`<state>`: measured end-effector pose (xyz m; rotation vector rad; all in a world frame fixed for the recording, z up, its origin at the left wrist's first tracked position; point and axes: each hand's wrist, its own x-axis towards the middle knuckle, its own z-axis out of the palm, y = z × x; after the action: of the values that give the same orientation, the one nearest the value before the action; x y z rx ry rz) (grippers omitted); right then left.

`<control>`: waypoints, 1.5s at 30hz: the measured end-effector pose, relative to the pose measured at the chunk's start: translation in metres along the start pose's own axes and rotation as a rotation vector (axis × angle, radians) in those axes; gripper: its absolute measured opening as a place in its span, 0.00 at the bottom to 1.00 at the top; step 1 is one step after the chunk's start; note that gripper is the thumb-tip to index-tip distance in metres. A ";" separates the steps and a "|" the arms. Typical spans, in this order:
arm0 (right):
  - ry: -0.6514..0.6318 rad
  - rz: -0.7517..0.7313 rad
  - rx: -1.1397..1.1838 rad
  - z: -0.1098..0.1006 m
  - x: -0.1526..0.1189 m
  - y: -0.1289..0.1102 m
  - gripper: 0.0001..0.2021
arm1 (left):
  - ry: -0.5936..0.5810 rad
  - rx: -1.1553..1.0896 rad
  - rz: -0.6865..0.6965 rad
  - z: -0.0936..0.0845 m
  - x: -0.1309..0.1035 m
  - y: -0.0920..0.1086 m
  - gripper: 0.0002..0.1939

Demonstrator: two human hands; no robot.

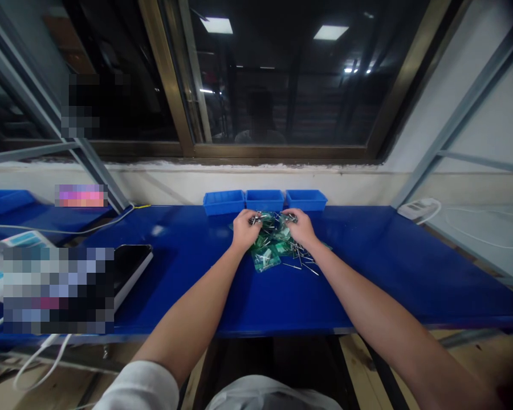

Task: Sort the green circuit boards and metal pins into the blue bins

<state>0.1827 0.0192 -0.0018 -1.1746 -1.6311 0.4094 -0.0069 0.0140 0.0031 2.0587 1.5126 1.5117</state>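
A heaped pile of small clear-and-green plastic packets (pixel 266 257) and loose thin metal pins (pixel 298 250) lies on the blue tabletop (pixel 277 302). At the pile's left side, my left hand (pixel 245 230) has its fingers curled round some of the metal pins. My right hand (pixel 302 229) is closed on more pins at the right side, its fingers pointing inward. The hands are apart, with packets between them. Several pins are scattered at the near right of the pile. The fingertips of both hands are partly hidden.
Three blue plastic bins, a left one (pixel 224 203), a middle one (pixel 264 200) and a right one (pixel 306 200), stand behind the pile by the wall. A white-edged device (pixel 132 273), partly blurred out, lies left. A white power strip (pixel 419 208) sits at the back right.
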 end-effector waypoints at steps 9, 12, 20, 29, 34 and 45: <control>-0.429 -0.003 -0.204 -0.010 -0.009 -0.015 0.32 | -0.474 0.291 0.242 -0.002 -0.007 0.014 0.19; -0.582 0.012 -0.330 -0.015 -0.011 -0.014 0.41 | -0.617 0.451 0.289 -0.004 -0.009 0.016 0.29; -0.593 -0.071 -0.423 -0.011 -0.016 -0.003 0.40 | -0.666 0.555 0.417 0.005 -0.016 0.016 0.27; -0.317 -0.225 -0.210 0.001 -0.019 -0.009 0.27 | -0.461 0.501 0.486 0.010 -0.022 0.023 0.17; -0.145 -0.219 -0.175 0.001 -0.014 -0.009 0.21 | -0.370 0.320 0.532 0.014 -0.023 0.020 0.20; 0.044 -0.206 -0.117 -0.010 -0.006 -0.001 0.20 | -0.617 0.296 0.541 0.005 -0.025 0.035 0.33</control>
<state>0.1906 0.0110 -0.0009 -1.0799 -1.7368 0.1571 0.0193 -0.0204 0.0080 2.9040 1.0250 0.6393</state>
